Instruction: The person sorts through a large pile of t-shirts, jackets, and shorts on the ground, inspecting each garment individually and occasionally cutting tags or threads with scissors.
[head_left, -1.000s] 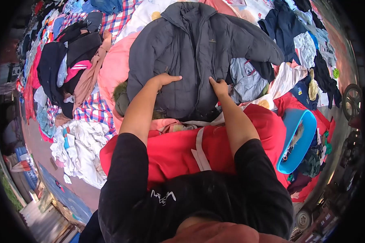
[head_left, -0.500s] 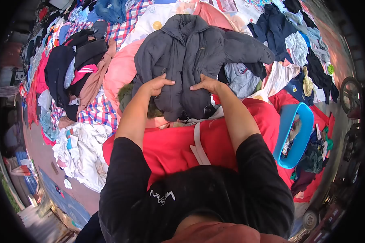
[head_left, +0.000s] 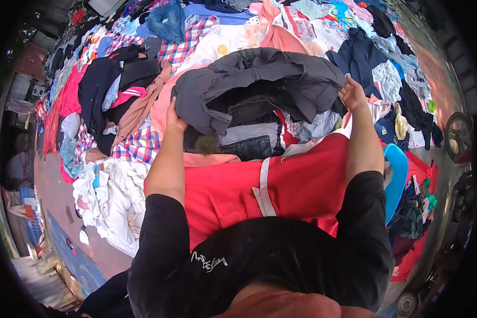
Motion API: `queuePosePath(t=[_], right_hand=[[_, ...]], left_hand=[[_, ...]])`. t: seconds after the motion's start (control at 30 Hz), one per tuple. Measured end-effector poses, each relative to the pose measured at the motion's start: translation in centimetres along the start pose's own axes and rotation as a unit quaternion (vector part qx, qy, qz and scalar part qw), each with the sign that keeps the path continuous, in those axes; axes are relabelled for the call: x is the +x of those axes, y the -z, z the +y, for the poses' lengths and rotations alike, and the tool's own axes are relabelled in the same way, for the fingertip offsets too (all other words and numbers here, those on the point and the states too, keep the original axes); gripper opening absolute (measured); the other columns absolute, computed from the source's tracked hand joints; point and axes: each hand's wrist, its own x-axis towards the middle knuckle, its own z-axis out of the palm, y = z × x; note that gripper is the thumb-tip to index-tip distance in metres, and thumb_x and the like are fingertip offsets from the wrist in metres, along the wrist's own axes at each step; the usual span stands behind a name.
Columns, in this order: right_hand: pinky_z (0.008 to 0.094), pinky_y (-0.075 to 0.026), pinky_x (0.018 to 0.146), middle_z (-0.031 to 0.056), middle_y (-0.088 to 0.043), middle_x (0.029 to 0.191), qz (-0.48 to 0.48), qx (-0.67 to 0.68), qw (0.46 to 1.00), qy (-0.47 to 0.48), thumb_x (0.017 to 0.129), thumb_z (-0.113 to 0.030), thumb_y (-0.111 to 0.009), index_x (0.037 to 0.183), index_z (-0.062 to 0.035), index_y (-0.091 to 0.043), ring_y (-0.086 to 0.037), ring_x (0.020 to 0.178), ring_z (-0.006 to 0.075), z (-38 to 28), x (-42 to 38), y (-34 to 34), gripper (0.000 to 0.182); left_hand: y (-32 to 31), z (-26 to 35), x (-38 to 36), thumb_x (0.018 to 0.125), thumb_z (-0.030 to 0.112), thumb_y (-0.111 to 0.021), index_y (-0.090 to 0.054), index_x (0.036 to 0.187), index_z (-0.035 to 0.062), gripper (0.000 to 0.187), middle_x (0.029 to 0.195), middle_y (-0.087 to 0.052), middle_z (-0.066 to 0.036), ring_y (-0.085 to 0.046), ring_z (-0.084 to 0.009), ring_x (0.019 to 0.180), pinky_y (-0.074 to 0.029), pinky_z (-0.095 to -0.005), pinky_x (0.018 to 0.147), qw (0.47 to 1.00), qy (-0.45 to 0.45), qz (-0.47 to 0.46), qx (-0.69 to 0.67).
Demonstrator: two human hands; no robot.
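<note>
A dark grey padded jacket (head_left: pixel 259 66) is bunched into an arch above the clothes. My left hand (head_left: pixel 176 117) is closed on its left end, with part of the fingers hidden behind the cloth. At the jacket's right end, my right hand (head_left: pixel 352 94) has its fingers bent round the edge. Beneath the arch lie dark and grey garments (head_left: pixel 249 139), and a small brown furry piece (head_left: pixel 208 145) shows below the jacket's left part. Red cloth with a white strip (head_left: pixel 222 185) lies between my forearms.
White clothes (head_left: pixel 114 201) are heaped at the lower left, dark and pink ones (head_left: pixel 98 90) at the upper left. A blue plastic basket (head_left: pixel 396 180) stands to the right on red cloth. A wheel (head_left: pixel 458 131) is at the right edge.
The jacket went from lying spread with its front showing to being bunched and arched. My hands have moved apart, from its front to its left and right ends.
</note>
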Motion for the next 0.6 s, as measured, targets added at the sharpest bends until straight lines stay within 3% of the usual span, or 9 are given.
queuePosePath(t=[0.07,0.1,0.13,0.17,0.23,0.27,0.3,0.37,0.6], right_hand=[[0.0383,-0.050,0.082,0.0088,-0.073,0.102,0.198,-0.202,0.954,-0.098,0.097,-0.036,-0.060,0.114,-0.0055,-0.064,-0.067,0.091,0.0241,1.1,-1.3,-0.1,0.035],[0.0383,-0.049,0.080,0.0076,-0.072,0.099,0.237,-0.323,0.900,-0.169,0.097,-0.036,-0.060,0.112,-0.0060,-0.064,-0.066,0.086,0.0239,2.4,-1.6,-1.6,0.034],[0.0383,-0.048,0.078,0.0063,-0.072,0.095,0.270,-0.436,0.825,-0.238,0.096,-0.036,-0.061,0.109,-0.0065,-0.064,-0.066,0.082,0.0238,3.2,-1.9,-2.4,0.033],[0.0395,-0.049,0.077,0.0054,-0.071,0.092,0.191,-0.405,0.853,-0.269,0.094,-0.035,-0.063,0.110,-0.0068,-0.064,-0.066,0.079,0.0238,2.8,-1.1,-1.5,0.032],[0.0418,-0.051,0.075,0.0035,-0.069,0.085,0.030,-0.328,0.887,-0.325,0.091,-0.033,-0.068,0.110,-0.0075,-0.063,-0.066,0.074,0.0237,1.8,0.7,-0.9,0.033],[0.0408,-0.052,0.071,0.0041,-0.068,0.085,0.134,-0.402,0.882,-0.206,0.089,-0.030,-0.070,0.109,-0.0082,-0.064,-0.066,0.071,0.0228,2.4,1.0,-2.0,0.030],[0.0398,-0.053,0.067,0.0047,-0.068,0.085,0.234,-0.465,0.850,-0.081,0.087,-0.028,-0.072,0.107,-0.0090,-0.065,-0.066,0.069,0.0219,2.9,0.5,-6.2,0.029],[0.0371,-0.053,0.059,0.0054,-0.069,0.082,0.188,-0.505,0.842,-0.003,0.086,-0.026,-0.073,0.100,-0.0067,-0.068,-0.067,0.067,0.0190,2.8,3.0,-6.7,0.024],[0.0381,-0.058,0.068,0.0158,-0.074,0.087,0.133,-0.728,0.665,-0.099,0.083,-0.026,-0.070,0.104,-0.0028,-0.072,-0.073,0.071,0.0258,7.0,10.4,-13.2,0.031]], left_hand=[[2.0,-5.1,1.3,0.101,0.033,-0.056,-0.060,0.132,0.0017,0.044,0.129,-0.066,-0.018,-0.062,-0.0325,0.119,-0.046,-0.0486,0.105,0.982,0.112,0.082,0.126],[2.0,-7.3,0.4,0.098,0.031,-0.062,-0.062,0.129,-0.0023,0.045,0.127,-0.066,-0.021,-0.064,-0.0340,0.116,-0.048,-0.0473,0.101,0.912,0.150,0.121,0.361],[4.5,-9.4,0.9,0.095,0.033,-0.066,-0.065,0.122,-0.0063,0.048,0.126,-0.065,-0.025,-0.064,-0.0353,0.116,-0.049,-0.0446,0.098,0.770,0.142,0.060,0.619],[5.1,-11.3,0.7,0.093,0.027,-0.064,-0.068,0.119,-0.0060,0.042,0.129,-0.064,-0.027,-0.063,-0.0389,0.119,-0.049,-0.0431,0.100,0.618,0.159,0.078,0.766],[4.7,-12.1,-0.6,0.092,0.024,-0.063,-0.066,0.123,-0.0055,0.043,0.131,-0.062,-0.029,-0.062,-0.0399,0.120,-0.050,-0.0433,0.100,0.501,0.154,0.061,0.850],[3.9,-12.1,-1.0,0.092,0.023,-0.062,-0.065,0.124,-0.0053,0.043,0.132,-0.061,-0.029,-0.061,-0.0404,0.121,-0.050,-0.0434,0.100,0.437,0.146,0.049,0.886],[2.6,-12.0,-1.7,0.090,0.021,-0.061,-0.066,0.123,-0.0026,0.041,0.126,-0.064,-0.027,-0.064,-0.0394,0.117,-0.052,-0.0445,0.098,0.430,0.133,0.117,0.885],[-1.1,-11.2,-2.6,0.090,0.025,-0.063,-0.067,0.118,-0.0014,0.039,0.118,-0.068,-0.025,-0.067,-0.0386,0.110,-0.054,-0.0448,0.094,0.433,0.050,0.142,0.889],[-4.9,-14.8,3.6,0.089,0.037,-0.068,-0.068,0.102,-0.0004,0.040,0.099,-0.072,-0.023,-0.070,-0.0392,0.095,-0.056,-0.0471,0.085,0.526,-0.065,0.064,0.846]])
